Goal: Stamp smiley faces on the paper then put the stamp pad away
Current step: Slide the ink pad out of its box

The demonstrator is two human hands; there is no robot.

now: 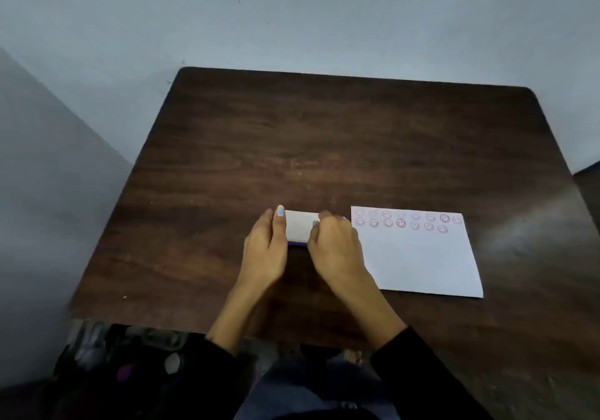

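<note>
Both hands, left hand [264, 250] and right hand [334, 244], clasp the stamp pad [300, 226], paper [418, 254] at three o'clock stamped; stowing apparently comes next.

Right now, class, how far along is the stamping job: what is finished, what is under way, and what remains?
Done: the paper carries two rows of red smiley faces along its top edge. Under way: the left hand and right hand flank the white, purple-edged stamp pad on the table, apparently closing it; the exact grip is unclear. Left: the pad sits beside the paper, not yet put away.
</note>
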